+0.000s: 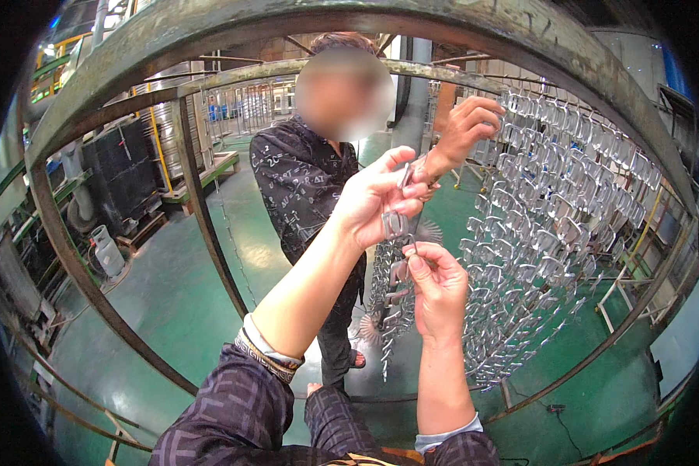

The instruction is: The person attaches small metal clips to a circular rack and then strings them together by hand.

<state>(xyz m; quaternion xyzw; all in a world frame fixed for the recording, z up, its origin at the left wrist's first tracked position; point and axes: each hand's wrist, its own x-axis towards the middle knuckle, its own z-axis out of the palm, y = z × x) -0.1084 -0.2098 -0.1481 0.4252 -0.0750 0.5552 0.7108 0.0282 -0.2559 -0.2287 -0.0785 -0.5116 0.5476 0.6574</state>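
Raised in front of me, my left hand [379, 200] is closed, its thumb and fingers pinching a small silvery metal piece [405, 175]. Just under that palm hangs a shiny metal bracket [394, 225], shaped like a buckle. Lower and to the right, my right hand [436, 291] pinches with thumb and forefinger at a thin dark wire-like end; its exact kind is too small to tell. Between and below my hands dangles a strand of similar metal brackets [396, 326]. Behind my left fingers, a co-worker's hand [467, 130] reaches up to the rack's right side.
A metal frame rack [202, 210] surrounds the work area. Dense rows of hanging brackets [544, 202] fill its right side. The co-worker [303, 186] stands opposite, close to my left forearm. A grey gas cylinder [107, 252] stands on the green floor [171, 311] at left.
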